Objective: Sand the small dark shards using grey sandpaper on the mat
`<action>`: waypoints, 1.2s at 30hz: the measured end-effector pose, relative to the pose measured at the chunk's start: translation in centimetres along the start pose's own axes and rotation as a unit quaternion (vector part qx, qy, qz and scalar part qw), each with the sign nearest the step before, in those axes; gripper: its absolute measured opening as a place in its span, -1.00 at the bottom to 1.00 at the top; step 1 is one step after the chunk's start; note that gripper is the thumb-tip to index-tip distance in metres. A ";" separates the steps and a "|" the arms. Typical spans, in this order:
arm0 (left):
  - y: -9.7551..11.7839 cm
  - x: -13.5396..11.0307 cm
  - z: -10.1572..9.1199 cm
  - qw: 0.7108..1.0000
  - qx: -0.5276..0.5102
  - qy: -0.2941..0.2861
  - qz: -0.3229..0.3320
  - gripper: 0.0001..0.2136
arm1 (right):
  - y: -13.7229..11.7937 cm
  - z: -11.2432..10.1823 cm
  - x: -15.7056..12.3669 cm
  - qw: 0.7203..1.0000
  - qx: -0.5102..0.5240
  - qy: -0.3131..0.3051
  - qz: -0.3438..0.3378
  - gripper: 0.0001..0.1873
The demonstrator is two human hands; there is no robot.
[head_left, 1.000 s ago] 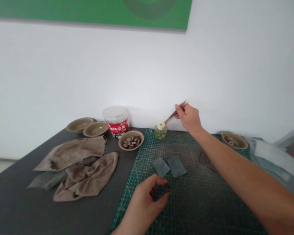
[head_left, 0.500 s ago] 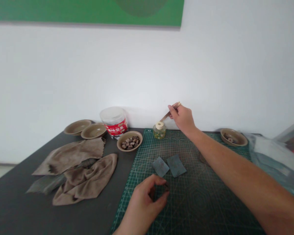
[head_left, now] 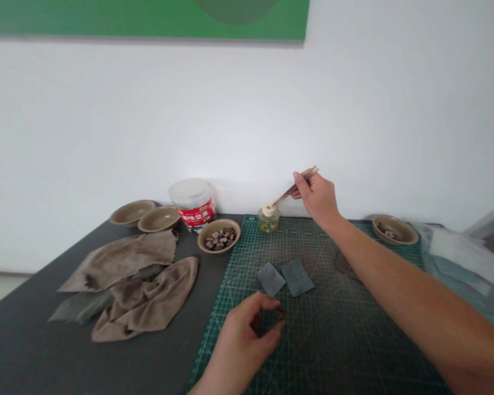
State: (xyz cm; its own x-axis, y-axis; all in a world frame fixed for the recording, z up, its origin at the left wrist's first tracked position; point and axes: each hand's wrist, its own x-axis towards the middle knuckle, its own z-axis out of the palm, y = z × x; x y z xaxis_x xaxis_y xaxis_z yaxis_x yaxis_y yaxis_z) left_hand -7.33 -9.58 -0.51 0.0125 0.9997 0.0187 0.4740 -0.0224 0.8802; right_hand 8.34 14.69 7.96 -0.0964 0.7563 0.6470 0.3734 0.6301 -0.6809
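Note:
My right hand (head_left: 319,197) is closed round a small bundle of thin wooden sticks (head_left: 290,190), dark at the lower end and pale at the top. Their lower tips are at the cream-coloured neck of a small glass bottle (head_left: 268,220) holding yellow-green contents, by the wall. Low over the green cutting mat (head_left: 313,351), my left hand (head_left: 247,334) pinches a small dark piece (head_left: 280,312) between thumb and forefinger; the fingers hide most of it. Just beyond that hand lie two grey-blue sandpaper squares (head_left: 297,277).
Small brown blocks fill a bowl (head_left: 203,246) left of the bottle. Behind it stand a plastic tub (head_left: 195,214) and two more bowls (head_left: 125,218). Stained brown cloths (head_left: 148,307) lie at left. At right are another bowl (head_left: 409,238) and a clear plastic bag (head_left: 456,269).
My right hand has moved a little to the right with the sticks, which now slant more across the bottle's neck. My left hand has hardly moved.

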 end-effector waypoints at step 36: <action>-0.3 0.2 0.0 1.000 0.013 0.006 0.003 -0.86 | 1.0 -0.3 0.7 0.999 0.012 0.037 0.021 -0.53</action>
State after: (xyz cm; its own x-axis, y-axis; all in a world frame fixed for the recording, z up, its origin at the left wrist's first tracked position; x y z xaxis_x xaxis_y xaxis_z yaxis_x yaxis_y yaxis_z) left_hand -7.49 -9.42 -0.71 0.0055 0.9996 0.0293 0.4962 -0.0281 0.8677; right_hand 8.92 15.78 7.82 -0.0119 0.7680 0.6403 0.3526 0.6024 -0.7161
